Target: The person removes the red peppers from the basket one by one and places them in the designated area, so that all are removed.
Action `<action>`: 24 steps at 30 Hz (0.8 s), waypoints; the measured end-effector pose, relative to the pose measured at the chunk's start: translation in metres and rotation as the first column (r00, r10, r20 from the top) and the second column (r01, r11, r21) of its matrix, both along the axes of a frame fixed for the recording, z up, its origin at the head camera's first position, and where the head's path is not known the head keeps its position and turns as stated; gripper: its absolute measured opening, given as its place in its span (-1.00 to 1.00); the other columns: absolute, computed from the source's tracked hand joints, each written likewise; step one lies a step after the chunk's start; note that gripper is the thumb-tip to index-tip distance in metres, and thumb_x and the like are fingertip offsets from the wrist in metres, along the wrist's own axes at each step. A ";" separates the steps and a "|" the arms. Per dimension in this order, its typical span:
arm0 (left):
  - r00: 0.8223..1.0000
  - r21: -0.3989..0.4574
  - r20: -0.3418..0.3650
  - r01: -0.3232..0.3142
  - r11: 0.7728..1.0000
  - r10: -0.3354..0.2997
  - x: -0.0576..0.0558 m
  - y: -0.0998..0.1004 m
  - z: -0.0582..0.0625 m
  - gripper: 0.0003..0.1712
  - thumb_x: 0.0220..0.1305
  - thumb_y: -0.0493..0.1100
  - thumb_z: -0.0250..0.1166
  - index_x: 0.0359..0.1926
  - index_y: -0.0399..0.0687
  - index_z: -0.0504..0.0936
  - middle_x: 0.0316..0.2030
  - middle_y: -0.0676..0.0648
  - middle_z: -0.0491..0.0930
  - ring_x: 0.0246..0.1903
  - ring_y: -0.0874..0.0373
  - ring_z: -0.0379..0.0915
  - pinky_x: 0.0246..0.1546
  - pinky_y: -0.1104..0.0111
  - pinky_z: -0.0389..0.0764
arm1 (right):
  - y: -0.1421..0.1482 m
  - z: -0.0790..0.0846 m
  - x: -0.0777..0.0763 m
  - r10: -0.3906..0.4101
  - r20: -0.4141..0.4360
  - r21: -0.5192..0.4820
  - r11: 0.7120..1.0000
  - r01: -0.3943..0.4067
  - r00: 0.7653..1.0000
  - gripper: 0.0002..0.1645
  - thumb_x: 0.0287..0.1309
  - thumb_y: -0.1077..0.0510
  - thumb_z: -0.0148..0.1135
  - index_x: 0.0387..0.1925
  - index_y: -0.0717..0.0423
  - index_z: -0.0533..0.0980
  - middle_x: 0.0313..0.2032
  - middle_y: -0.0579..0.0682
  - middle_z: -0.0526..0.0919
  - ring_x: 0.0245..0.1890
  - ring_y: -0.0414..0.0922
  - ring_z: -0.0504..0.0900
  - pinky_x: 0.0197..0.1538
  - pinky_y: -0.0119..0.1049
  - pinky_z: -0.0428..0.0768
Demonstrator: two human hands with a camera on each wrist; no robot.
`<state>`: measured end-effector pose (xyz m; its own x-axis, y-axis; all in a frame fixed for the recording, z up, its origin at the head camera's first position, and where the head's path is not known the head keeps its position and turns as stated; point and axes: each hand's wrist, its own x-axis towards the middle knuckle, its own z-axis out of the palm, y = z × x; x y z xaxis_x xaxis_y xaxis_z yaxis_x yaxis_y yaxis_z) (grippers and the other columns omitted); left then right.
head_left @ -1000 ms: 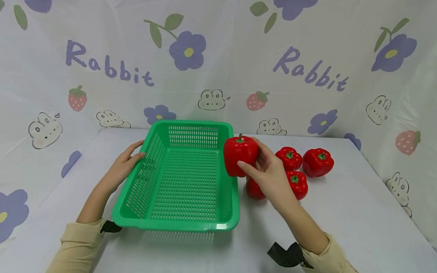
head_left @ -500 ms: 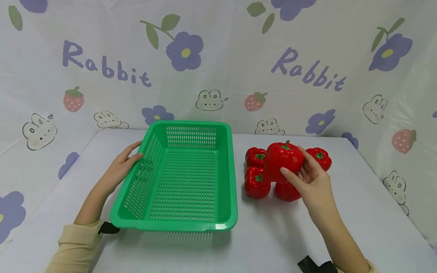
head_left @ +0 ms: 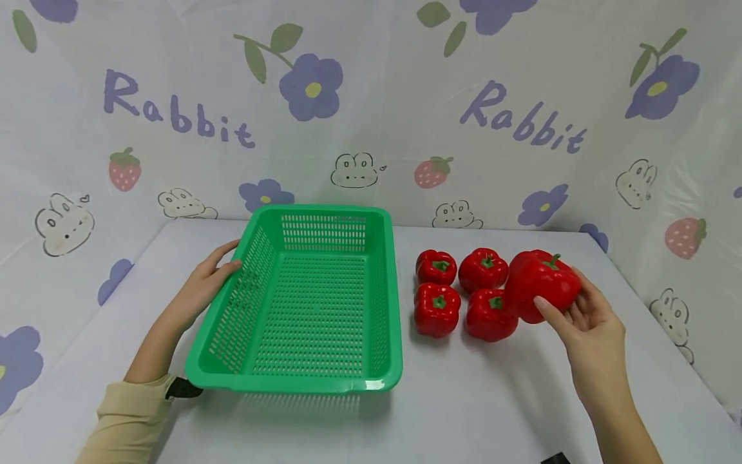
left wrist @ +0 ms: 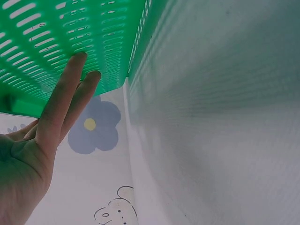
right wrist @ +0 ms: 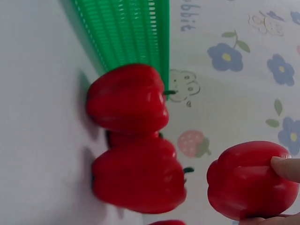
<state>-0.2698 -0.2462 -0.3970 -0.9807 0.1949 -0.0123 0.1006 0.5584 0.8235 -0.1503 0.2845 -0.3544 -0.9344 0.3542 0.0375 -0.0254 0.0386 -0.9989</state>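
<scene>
A large green plastic basket (head_left: 315, 385) with slotted walls stands on the table, nothing inside it. My left hand (head_left: 199, 283) holds its left rim; in the left wrist view, two long fingers (left wrist: 63, 103) lie against the outer wall. My right hand (head_left: 594, 341) grips a red bell pepper (head_left: 547, 290) by its side, thumb in front, raised above the table. In the right wrist view this bell pepper (right wrist: 251, 180) appears apart from the others. Several more red bell peppers (head_left: 437, 310) with green stems stand in two rows right of the basket.
The white tabletop (head_left: 464, 412) runs back to a printed curtain (head_left: 377, 116) with flowers, rabbits and strawberries. A black strap (head_left: 184, 388) shows at the left cuff, and another black piece (head_left: 555, 459) lies near the right forearm.
My right hand has carried the bell pepper rightward from the basket's right rim, past the standing peppers, to the far right of the group. The left hand and basket stay in place.
</scene>
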 end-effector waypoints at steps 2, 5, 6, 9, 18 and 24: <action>1.000 0.002 0.000 0.002 1.000 -0.002 0.000 0.000 0.000 -0.29 0.53 0.16 -0.17 0.56 0.14 -0.11 0.17 -0.38 0.45 -0.21 0.26 0.56 -0.09 0.25 0.51 | 0.005 -0.004 0.000 -0.041 0.013 -0.021 0.999 0.041 0.999 0.02 0.14 0.10 0.37 0.52 -0.10 0.04 0.52 -0.01 0.09 0.52 0.00 0.08 -0.10 -0.76 0.47; 1.000 0.005 0.001 0.002 1.000 -0.002 0.000 0.000 0.000 -0.29 0.53 0.16 -0.16 0.56 0.13 -0.11 0.17 -0.38 0.46 -0.21 0.26 0.56 -0.08 0.22 0.52 | 0.013 -0.012 -0.001 -0.095 0.051 -0.032 0.995 0.097 0.994 0.04 0.13 0.07 0.38 0.52 -0.12 0.02 0.53 -0.06 0.07 0.53 -0.02 0.05 -0.05 -0.73 0.45; 1.000 0.005 0.000 0.002 1.000 -0.002 0.000 0.000 0.000 -0.29 0.53 0.16 -0.16 0.56 0.13 -0.11 0.17 -0.38 0.45 -0.21 0.25 0.56 -0.07 0.20 0.52 | 0.015 -0.016 -0.001 -0.113 0.073 -0.016 0.993 0.114 0.991 0.04 0.13 0.04 0.38 0.53 -0.14 0.01 0.53 -0.06 0.06 0.53 -0.03 0.05 -0.02 -0.71 0.43; 1.000 0.005 0.001 0.001 1.000 -0.001 0.000 0.000 0.001 -0.29 0.53 0.16 -0.16 0.56 0.13 -0.11 0.19 -0.38 0.44 -0.20 0.25 0.55 -0.04 0.16 0.51 | 0.021 -0.026 -0.004 -0.156 0.154 0.029 0.988 0.154 0.976 0.05 0.15 -0.02 0.35 0.53 -0.19 -0.03 0.54 -0.09 0.04 0.53 -0.05 0.05 0.16 -0.54 0.37; 1.000 0.007 0.006 0.001 1.000 -0.001 0.000 0.000 0.000 -0.29 0.53 0.16 -0.17 0.56 0.14 -0.11 0.19 -0.38 0.45 -0.19 0.27 0.56 -0.02 0.16 0.50 | 0.037 -0.060 -0.014 -0.175 0.235 0.124 0.981 0.149 0.956 0.03 0.21 0.00 0.30 0.54 -0.16 -0.07 0.54 -0.03 0.01 0.53 -0.03 0.04 0.31 -0.31 0.26; 1.000 0.009 0.002 0.004 1.000 -0.004 0.000 0.000 0.000 -0.29 0.53 0.16 -0.17 0.56 0.14 -0.12 0.18 -0.39 0.47 -0.19 0.26 0.56 -0.01 0.12 0.50 | 0.043 -0.074 -0.017 -0.136 0.218 0.093 0.989 0.118 0.966 0.03 0.22 0.06 0.31 0.55 -0.06 -0.07 0.54 0.02 0.00 0.54 -0.02 0.02 0.28 -0.45 0.26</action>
